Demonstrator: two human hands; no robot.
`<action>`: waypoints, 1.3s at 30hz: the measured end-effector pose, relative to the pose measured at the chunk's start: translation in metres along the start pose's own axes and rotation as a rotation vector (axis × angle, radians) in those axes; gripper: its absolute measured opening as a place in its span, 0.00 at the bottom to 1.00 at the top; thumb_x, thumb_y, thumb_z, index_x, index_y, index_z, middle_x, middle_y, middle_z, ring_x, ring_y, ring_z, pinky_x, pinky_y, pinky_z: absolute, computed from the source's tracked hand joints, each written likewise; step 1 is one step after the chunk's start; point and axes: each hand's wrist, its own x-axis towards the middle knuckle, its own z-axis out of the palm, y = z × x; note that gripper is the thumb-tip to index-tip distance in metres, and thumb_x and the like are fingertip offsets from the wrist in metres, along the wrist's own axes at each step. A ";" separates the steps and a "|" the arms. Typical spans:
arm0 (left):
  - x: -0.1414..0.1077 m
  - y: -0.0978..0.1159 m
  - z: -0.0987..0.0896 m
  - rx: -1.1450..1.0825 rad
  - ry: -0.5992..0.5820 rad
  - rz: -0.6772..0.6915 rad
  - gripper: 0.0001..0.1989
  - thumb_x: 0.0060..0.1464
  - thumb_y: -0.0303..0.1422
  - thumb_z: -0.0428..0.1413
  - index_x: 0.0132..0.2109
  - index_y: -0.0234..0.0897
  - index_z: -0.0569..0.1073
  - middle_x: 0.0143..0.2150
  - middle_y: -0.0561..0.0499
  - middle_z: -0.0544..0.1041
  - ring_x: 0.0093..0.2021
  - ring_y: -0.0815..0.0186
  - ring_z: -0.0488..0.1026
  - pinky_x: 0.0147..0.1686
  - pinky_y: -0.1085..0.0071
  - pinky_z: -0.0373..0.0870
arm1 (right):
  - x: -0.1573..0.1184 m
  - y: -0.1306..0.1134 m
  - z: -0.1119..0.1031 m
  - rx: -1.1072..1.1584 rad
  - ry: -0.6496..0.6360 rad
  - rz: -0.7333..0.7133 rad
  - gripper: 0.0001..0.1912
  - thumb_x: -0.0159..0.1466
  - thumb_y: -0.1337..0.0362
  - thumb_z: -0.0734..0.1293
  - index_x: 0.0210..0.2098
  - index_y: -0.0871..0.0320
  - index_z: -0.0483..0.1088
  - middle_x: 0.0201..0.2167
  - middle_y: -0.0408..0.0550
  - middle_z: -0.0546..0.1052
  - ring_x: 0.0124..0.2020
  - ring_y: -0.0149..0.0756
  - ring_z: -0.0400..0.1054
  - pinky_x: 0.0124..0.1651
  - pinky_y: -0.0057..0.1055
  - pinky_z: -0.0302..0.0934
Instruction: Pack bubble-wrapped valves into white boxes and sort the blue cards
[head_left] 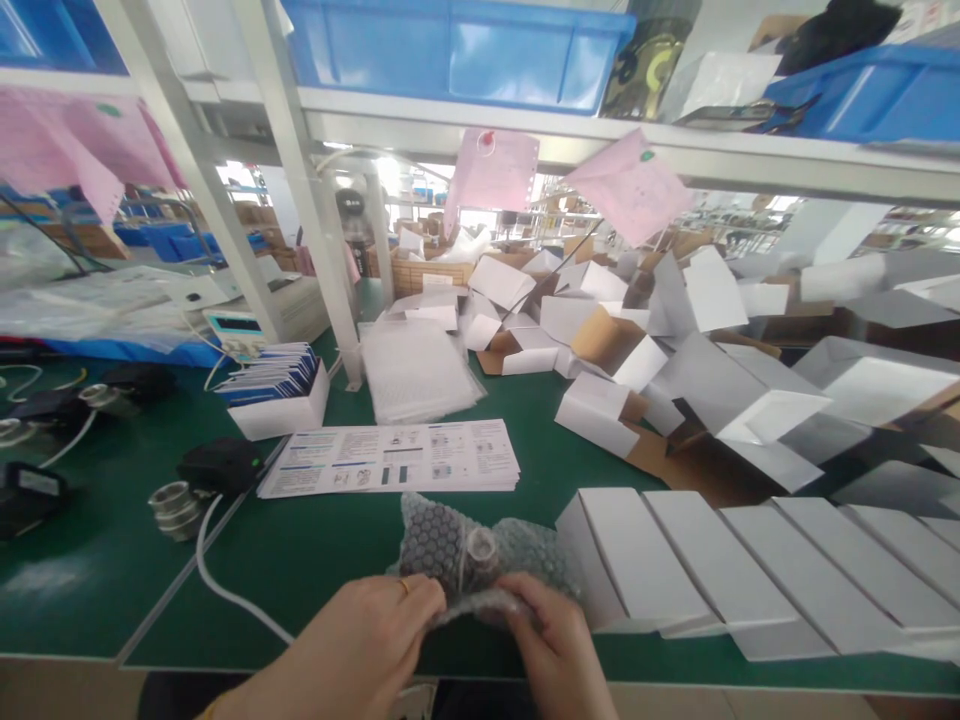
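Note:
A bubble-wrap bag [435, 540] lies near the front edge of the green table, with a dark, boxy device and a round metal fitting [481, 546] showing through or out of it. My left hand [375, 625] pinches the near edge of the wrap; a ring is on one finger. On the other side, my right hand [551, 625] grips the same edge, thumb and fingers closed. Between the hands the plastic is stretched into a folded strip. Closed white boxes [637, 560] stand in a row just right of the bag.
Printed sheets [390, 458] lie behind the bag, beside a box of blue booklets [274, 390]. A stack of clear bags [416, 370] is farther back. Open white cartons [735, 390] pile up at right. A black device with a metal valve [178, 508] and white cable sits left.

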 end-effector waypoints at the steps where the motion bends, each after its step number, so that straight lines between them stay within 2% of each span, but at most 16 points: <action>1: -0.004 -0.006 -0.005 0.036 0.051 -0.001 0.16 0.56 0.16 0.49 0.41 0.40 0.73 0.37 0.53 0.80 0.35 0.63 0.78 0.36 0.71 0.69 | 0.000 -0.001 -0.002 0.059 -0.014 0.052 0.12 0.68 0.63 0.63 0.35 0.55 0.79 0.31 0.44 0.81 0.35 0.36 0.75 0.37 0.24 0.63; 5: -0.011 -0.025 -0.016 0.159 0.327 0.049 0.14 0.64 0.20 0.46 0.42 0.41 0.74 0.38 0.52 0.80 0.38 0.63 0.78 0.41 0.70 0.71 | 0.000 -0.005 0.003 0.221 -0.065 0.141 0.22 0.69 0.49 0.64 0.27 0.58 0.74 0.25 0.44 0.76 0.29 0.35 0.69 0.31 0.24 0.60; 7: -0.005 -0.028 -0.012 0.187 0.445 0.100 0.11 0.67 0.26 0.48 0.48 0.41 0.74 0.45 0.49 0.80 0.46 0.60 0.77 0.50 0.66 0.71 | 0.001 -0.006 0.009 0.243 -0.088 0.153 0.26 0.68 0.44 0.63 0.25 0.59 0.72 0.23 0.44 0.74 0.27 0.34 0.67 0.29 0.25 0.59; 8: 0.000 -0.026 -0.009 0.197 0.444 0.126 0.10 0.67 0.31 0.52 0.52 0.41 0.74 0.51 0.46 0.79 0.52 0.57 0.75 0.55 0.61 0.70 | 0.001 -0.007 0.013 0.235 -0.093 0.148 0.26 0.67 0.44 0.63 0.25 0.59 0.72 0.23 0.44 0.73 0.27 0.34 0.66 0.29 0.25 0.58; 10: 0.012 -0.020 -0.002 0.186 0.315 0.137 0.23 0.60 0.44 0.62 0.59 0.42 0.72 0.60 0.42 0.75 0.58 0.49 0.71 0.60 0.52 0.67 | 0.000 -0.007 0.016 0.205 -0.098 0.123 0.23 0.67 0.48 0.64 0.25 0.59 0.72 0.23 0.44 0.74 0.27 0.33 0.65 0.30 0.25 0.57; 13: 0.031 -0.009 0.002 0.094 0.061 0.003 0.31 0.46 0.49 0.71 0.53 0.39 0.76 0.54 0.41 0.77 0.53 0.47 0.72 0.54 0.50 0.70 | -0.002 -0.009 0.010 0.143 -0.073 0.068 0.16 0.67 0.57 0.66 0.25 0.58 0.73 0.23 0.43 0.75 0.27 0.32 0.68 0.31 0.24 0.58; 15: 0.037 -0.008 0.000 0.004 0.012 -0.082 0.20 0.48 0.41 0.71 0.44 0.37 0.77 0.47 0.45 0.77 0.49 0.51 0.73 0.50 0.55 0.71 | -0.005 -0.012 0.001 0.007 0.094 -0.108 0.11 0.68 0.63 0.67 0.29 0.57 0.75 0.25 0.42 0.77 0.28 0.31 0.71 0.32 0.23 0.61; 17: 0.039 -0.011 -0.004 -0.093 0.030 -0.100 0.13 0.50 0.34 0.69 0.40 0.37 0.76 0.45 0.47 0.77 0.48 0.55 0.72 0.49 0.59 0.69 | -0.010 -0.017 -0.008 -0.197 0.399 -0.377 0.05 0.68 0.69 0.68 0.36 0.56 0.76 0.28 0.43 0.79 0.29 0.32 0.74 0.35 0.24 0.66; 20: 0.037 -0.021 -0.008 -0.253 0.086 -0.100 0.08 0.54 0.34 0.65 0.38 0.38 0.75 0.43 0.49 0.77 0.46 0.58 0.72 0.48 0.63 0.68 | -0.017 -0.024 -0.007 -0.405 0.840 -0.684 0.11 0.65 0.76 0.69 0.42 0.55 0.78 0.32 0.46 0.82 0.34 0.36 0.78 0.42 0.30 0.71; 22: 0.036 -0.026 -0.009 -0.342 0.124 -0.134 0.08 0.55 0.38 0.62 0.36 0.37 0.75 0.40 0.49 0.78 0.44 0.58 0.73 0.46 0.64 0.68 | -0.017 -0.025 0.003 -0.446 0.891 -0.822 0.15 0.65 0.76 0.67 0.45 0.51 0.78 0.31 0.43 0.83 0.35 0.37 0.80 0.44 0.31 0.73; 24: 0.036 -0.028 -0.007 -0.433 0.133 -0.197 0.11 0.54 0.41 0.60 0.34 0.37 0.76 0.36 0.51 0.78 0.40 0.59 0.73 0.43 0.66 0.68 | -0.013 -0.022 0.013 -0.496 0.681 -0.919 0.19 0.67 0.74 0.65 0.52 0.51 0.77 0.36 0.43 0.85 0.41 0.39 0.82 0.49 0.33 0.75; 27: 0.034 -0.024 -0.003 -0.582 0.136 -0.327 0.14 0.52 0.45 0.58 0.31 0.38 0.77 0.30 0.53 0.77 0.35 0.60 0.73 0.36 0.70 0.69 | -0.003 -0.013 0.024 -0.444 0.346 -0.784 0.27 0.69 0.63 0.66 0.67 0.57 0.65 0.57 0.54 0.80 0.60 0.52 0.74 0.63 0.47 0.68; 30: 0.034 -0.014 -0.002 -0.730 0.184 -0.441 0.16 0.47 0.47 0.60 0.30 0.38 0.77 0.28 0.53 0.76 0.33 0.60 0.72 0.33 0.71 0.69 | -0.002 -0.005 0.036 0.034 0.240 -0.466 0.31 0.72 0.48 0.62 0.70 0.53 0.61 0.64 0.54 0.73 0.64 0.51 0.69 0.66 0.46 0.64; 32: 0.039 -0.006 -0.004 -0.836 0.188 -0.448 0.16 0.46 0.47 0.61 0.30 0.38 0.76 0.28 0.53 0.74 0.31 0.62 0.70 0.31 0.71 0.67 | -0.004 -0.007 0.047 0.456 0.229 -0.262 0.32 0.71 0.42 0.62 0.68 0.50 0.64 0.65 0.51 0.73 0.64 0.49 0.70 0.64 0.40 0.66; 35: 0.053 0.009 -0.003 -0.937 0.240 -0.423 0.16 0.47 0.47 0.62 0.31 0.38 0.74 0.26 0.55 0.72 0.28 0.65 0.68 0.29 0.73 0.66 | -0.002 -0.019 0.059 0.968 0.236 -0.037 0.44 0.59 0.35 0.72 0.66 0.53 0.66 0.62 0.55 0.75 0.61 0.55 0.71 0.63 0.44 0.67; 39: 0.073 0.023 0.006 -0.769 0.401 -0.287 0.11 0.56 0.43 0.59 0.37 0.40 0.73 0.31 0.53 0.76 0.32 0.62 0.73 0.32 0.70 0.71 | 0.012 -0.031 0.054 1.242 0.177 0.132 0.53 0.44 0.38 0.81 0.62 0.58 0.70 0.45 0.56 0.83 0.56 0.58 0.74 0.62 0.50 0.66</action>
